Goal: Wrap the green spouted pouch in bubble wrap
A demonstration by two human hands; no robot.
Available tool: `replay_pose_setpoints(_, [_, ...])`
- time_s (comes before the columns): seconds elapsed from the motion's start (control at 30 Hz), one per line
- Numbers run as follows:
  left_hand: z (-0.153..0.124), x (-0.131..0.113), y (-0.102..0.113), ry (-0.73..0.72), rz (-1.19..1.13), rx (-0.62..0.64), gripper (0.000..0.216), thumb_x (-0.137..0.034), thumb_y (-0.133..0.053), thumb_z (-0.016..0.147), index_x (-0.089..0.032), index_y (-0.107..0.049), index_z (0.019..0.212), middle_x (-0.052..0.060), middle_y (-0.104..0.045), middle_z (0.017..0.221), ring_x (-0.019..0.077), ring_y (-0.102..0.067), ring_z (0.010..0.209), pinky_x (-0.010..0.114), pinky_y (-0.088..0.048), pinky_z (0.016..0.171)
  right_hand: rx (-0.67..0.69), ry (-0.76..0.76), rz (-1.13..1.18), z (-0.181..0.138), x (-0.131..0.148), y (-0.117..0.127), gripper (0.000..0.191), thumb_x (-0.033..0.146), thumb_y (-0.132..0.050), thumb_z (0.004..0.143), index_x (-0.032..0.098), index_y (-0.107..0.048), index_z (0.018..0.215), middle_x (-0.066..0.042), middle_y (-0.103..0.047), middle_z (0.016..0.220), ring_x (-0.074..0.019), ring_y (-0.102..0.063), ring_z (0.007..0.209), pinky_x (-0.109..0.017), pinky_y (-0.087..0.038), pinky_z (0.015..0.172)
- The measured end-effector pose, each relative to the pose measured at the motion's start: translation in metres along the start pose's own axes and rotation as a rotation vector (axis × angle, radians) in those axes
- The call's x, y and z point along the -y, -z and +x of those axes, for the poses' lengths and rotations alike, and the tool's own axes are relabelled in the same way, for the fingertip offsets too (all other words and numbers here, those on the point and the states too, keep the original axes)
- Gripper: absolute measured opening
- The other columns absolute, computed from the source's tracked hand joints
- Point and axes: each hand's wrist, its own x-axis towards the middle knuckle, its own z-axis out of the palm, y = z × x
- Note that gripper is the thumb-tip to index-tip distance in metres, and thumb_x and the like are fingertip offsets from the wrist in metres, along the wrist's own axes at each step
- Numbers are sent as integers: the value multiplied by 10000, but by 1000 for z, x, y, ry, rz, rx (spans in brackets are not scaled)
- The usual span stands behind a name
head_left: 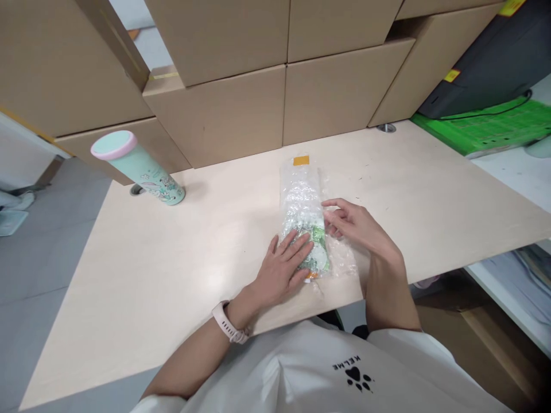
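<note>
A flat package with a green and white print lies on the table under clear bubble wrap point(301, 192), with an orange patch at its far end. Spread flat on the near part of the package is my left hand point(284, 267), its fingers apart. My right hand point(353, 223) is at the wrap's right edge, with its index finger stretched out and the other fingers curled in against the film. A loose flap of the wrap reaches out beneath that hand to the near table edge. The fingertips of the right hand are partly hidden.
A mint-green tumbler point(146, 172) with a pink rim stands on the table point(206, 229) at the left. Cardboard boxes point(241, 115) are stacked along the back. At the right are a green crate point(495, 126) and a dark case point(486, 69); an open carton point(477, 338) sits below.
</note>
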Motion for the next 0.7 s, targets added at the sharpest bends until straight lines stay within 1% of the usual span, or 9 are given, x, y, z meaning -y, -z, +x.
replay_pose_setpoints(0.07, [0,1,-2,3,-24,-16,639,-399,-387,1057,-374,-85,1619,32,-248,1687,271,-127,1584,608,-165,1254,40,27,-58,1,1,-4,448,434,-592,920,218,-570,1311,-9,-702,776,-197,-667,673,-313,-495,679])
replay_pose_setpoints(0.17, [-1,3,-3,24,-100,-124,723,-469,-493,1011,-352,-120,1619,76,-79,1719,315,-64,1588,599,-247,1233,33,58,-174,4,3,-16,445,376,-587,922,214,-569,1336,-15,-697,801,-206,-663,699,-325,-493,706])
replay_pose_setpoints(0.23, [-2,5,-3,18,-113,-187,793,-526,-581,953,-325,-182,1609,102,-22,1719,361,-9,1584,626,-266,1214,5,60,-186,7,4,-25,443,347,-568,927,209,-567,1347,-23,-699,819,-217,-668,728,-334,-495,728])
replay_pose_setpoints(0.3, [-2,7,-4,-7,-83,-198,798,-579,-621,910,-316,-275,1579,116,-102,1708,389,-23,1578,659,-258,1201,-43,55,-194,10,5,-34,446,329,-564,923,209,-567,1352,-31,-707,845,-226,-673,763,-347,-493,762])
replay_pose_setpoints(0.4, [-2,9,-6,-4,-8,-196,740,-659,-620,871,-310,-431,1495,123,-311,1644,389,-170,1553,643,-295,1180,-90,48,-197,12,7,-41,439,329,-556,923,218,-579,1347,-41,-724,897,-231,-677,800,-360,-484,803])
replay_pose_setpoints(0.5, [0,7,-4,41,59,-213,717,-711,-612,841,-288,-530,1413,127,-431,1577,387,-292,1505,605,-364,1139,-180,2,-248,10,7,-34,372,398,-553,930,237,-643,1252,-60,-739,1003,-241,-681,852,-364,-469,801])
replay_pose_setpoints(0.57, [1,4,-1,61,84,-217,704,-724,-611,832,-282,-562,1379,125,-467,1550,390,-331,1481,591,-398,1107,-265,-76,-377,8,4,-24,364,484,-549,927,231,-678,1155,-89,-734,1062,-271,-670,904,-377,-447,781])
replay_pose_setpoints(0.63, [2,1,1,72,99,-218,687,-721,-617,832,-281,-576,1359,124,-484,1536,393,-356,1464,585,-420,1081,-249,-181,-520,6,0,-12,404,578,-553,904,213,-693,1004,-107,-731,972,-292,-649,877,-381,-413,736])
replay_pose_setpoints(0.7, [2,-1,4,77,108,-220,668,-709,-627,835,-281,-582,1347,124,-490,1531,395,-370,1455,581,-428,1069,-126,-225,-575,4,-4,-2,405,603,-575,877,215,-648,789,-73,-689,777,-259,-608,761,-355,-369,673])
